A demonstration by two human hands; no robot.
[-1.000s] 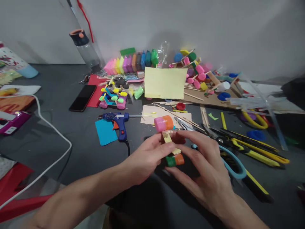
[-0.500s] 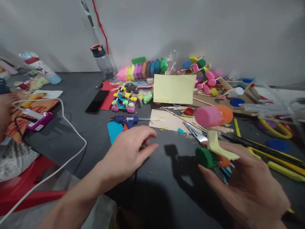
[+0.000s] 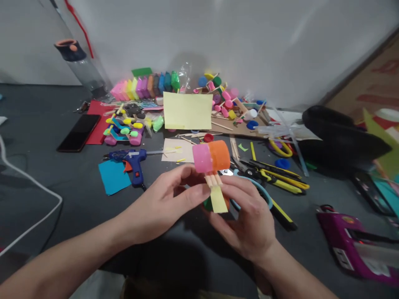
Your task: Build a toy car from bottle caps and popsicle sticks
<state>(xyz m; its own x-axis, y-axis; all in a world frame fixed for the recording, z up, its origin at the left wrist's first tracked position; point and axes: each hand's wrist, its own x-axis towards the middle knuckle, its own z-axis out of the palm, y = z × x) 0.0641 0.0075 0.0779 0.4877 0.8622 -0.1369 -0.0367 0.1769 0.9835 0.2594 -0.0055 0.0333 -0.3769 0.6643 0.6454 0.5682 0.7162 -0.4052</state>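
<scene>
A small craft model of bottle caps (image 3: 202, 158) is held up in front of me, pink and orange caps on top and a green one partly hidden below. Short wooden sticks (image 3: 213, 179) and a yellow paper strip (image 3: 219, 200) join its upper and lower caps. My right hand (image 3: 249, 216) is closed around the model's lower right side. My left hand (image 3: 171, 201) is closed on its left side, with the thumb against the sticks and strip. Behind the left hand lies a blue glue gun (image 3: 135, 162), and blue-handled scissors (image 3: 257, 187) lie partly hidden behind the right.
A yellow card (image 3: 188, 111) stands behind the model. To the left are a phone (image 3: 79, 133), bottle (image 3: 84, 70) and finished-looking cap model (image 3: 124, 131). Yellow cutters (image 3: 283, 180) lie right, near a purple box (image 3: 352, 245). Bottle caps (image 3: 226, 95) are heaped at the back.
My view has turned right. The right hand has brought the cap model toward the middle, turning it, and my left hand has come over and taken hold of it too.
</scene>
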